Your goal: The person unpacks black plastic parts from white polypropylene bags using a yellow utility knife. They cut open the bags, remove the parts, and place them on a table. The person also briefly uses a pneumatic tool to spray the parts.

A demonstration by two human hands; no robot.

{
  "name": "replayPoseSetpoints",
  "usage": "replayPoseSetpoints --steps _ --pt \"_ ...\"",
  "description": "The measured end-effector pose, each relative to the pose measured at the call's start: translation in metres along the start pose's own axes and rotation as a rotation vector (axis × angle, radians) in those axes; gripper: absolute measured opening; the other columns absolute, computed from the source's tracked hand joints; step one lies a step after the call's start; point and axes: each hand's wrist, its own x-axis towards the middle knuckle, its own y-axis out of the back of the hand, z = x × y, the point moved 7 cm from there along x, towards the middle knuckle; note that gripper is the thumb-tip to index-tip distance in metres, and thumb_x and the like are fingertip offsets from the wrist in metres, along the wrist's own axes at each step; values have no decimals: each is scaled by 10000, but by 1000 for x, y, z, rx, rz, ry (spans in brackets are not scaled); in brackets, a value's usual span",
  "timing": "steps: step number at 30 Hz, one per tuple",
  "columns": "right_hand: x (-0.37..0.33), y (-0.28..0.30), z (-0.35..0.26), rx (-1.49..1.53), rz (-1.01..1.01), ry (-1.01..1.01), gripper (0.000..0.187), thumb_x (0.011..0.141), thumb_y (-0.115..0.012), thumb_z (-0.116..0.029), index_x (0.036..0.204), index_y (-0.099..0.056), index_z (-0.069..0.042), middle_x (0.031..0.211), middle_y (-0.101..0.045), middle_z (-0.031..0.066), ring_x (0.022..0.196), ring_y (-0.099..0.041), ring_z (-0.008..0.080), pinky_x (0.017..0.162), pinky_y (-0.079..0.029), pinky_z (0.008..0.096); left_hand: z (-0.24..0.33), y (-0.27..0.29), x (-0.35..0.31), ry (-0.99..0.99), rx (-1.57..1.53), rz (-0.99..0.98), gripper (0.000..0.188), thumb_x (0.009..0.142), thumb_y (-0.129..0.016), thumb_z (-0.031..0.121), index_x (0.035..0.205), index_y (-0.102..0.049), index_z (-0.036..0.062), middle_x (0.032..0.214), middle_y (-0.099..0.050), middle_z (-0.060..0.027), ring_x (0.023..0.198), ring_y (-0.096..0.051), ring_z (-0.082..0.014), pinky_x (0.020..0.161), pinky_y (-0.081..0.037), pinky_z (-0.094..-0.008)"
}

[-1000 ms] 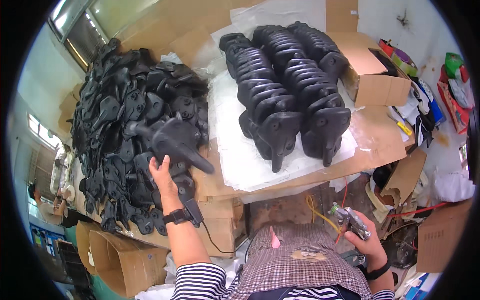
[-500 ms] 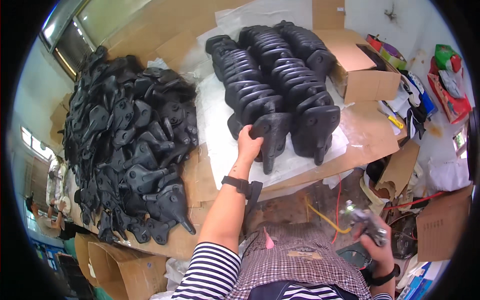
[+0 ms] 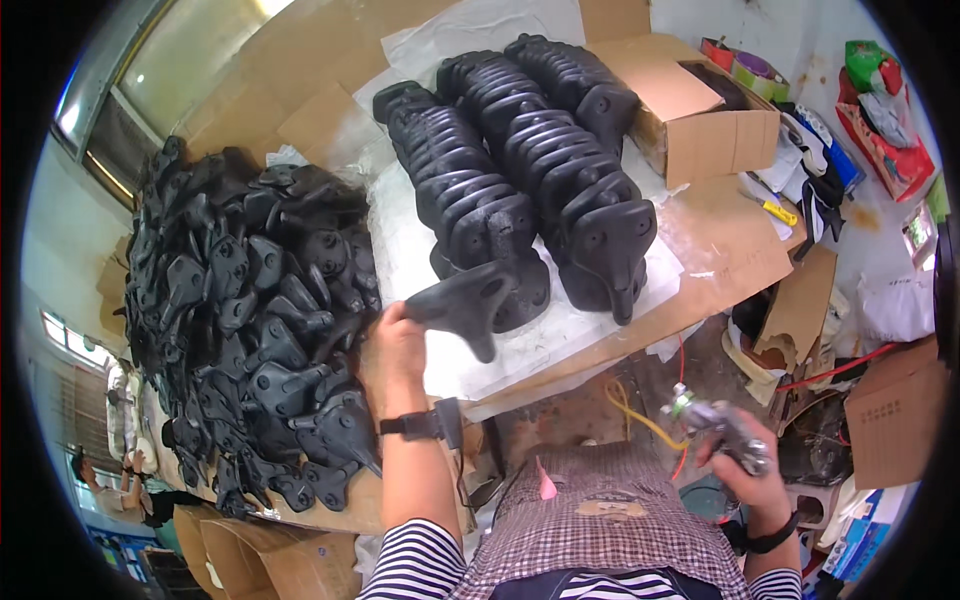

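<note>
My left hand (image 3: 398, 338) grips a black T-shaped plastic part (image 3: 462, 304) and holds it tilted just above the white sheet (image 3: 400, 250), in front of the neat rows of stacked black parts (image 3: 520, 170). To its left lies a big loose heap of the same black parts (image 3: 250, 320) on cardboard. Low at the right, near my lap, my right hand (image 3: 745, 465) holds a grey metal spray gun (image 3: 715, 425) with yellow and red hoses trailing from it.
An open cardboard box (image 3: 690, 110) stands behind the rows at the right. Clutter of tools, bags and folded cardboard (image 3: 860, 160) fills the right side. More cardboard boxes (image 3: 240, 560) sit below the heap at lower left. A checked apron (image 3: 600, 530) covers my lap.
My left hand moved from the loose heap across to the stacked rows and now holds one black part near the row's front. The right hand stays low with the spray gun.
</note>
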Motion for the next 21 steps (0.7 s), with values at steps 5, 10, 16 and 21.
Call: replayPoseSetpoints --steps 5,10,16,21 --pt "-5 3 40 18 -34 -158 554 787 -682 -105 1276 -452 16 865 -622 57 719 -597 95 603 -484 237 -54 -75 11 -404 794 -40 284 552 -621 -8 834 -590 -8 943 -643 -106 894 -591 -259 868 -428 -314" --pt "4 0 39 -11 -71 -216 550 788 -690 -118 1272 -465 13 858 -614 43 657 -562 66 568 -461 213 -71 -97 -14 116 560 -195 241 567 -672 -28 782 -571 9 763 -565 -26 716 -534 -157 697 -438 -291" --pt "20 0 20 19 -28 -89 571 783 -695 -133 1284 -456 6 886 -619 65 705 -577 104 643 -492 252 19 -62 -58 -43 162 -169 308 595 -621 -87 885 -597 14 926 -586 -17 867 -565 -142 803 -457 -279" --pt "15 12 -16 118 106 97 623 782 -714 -209 1297 -430 -3 927 -612 106 759 -608 177 672 -517 309 68 -5 -40 -162 -100 -273 397 609 -572 -109 993 -585 -12 1033 -636 -97 984 -595 -205 914 -453 -339"
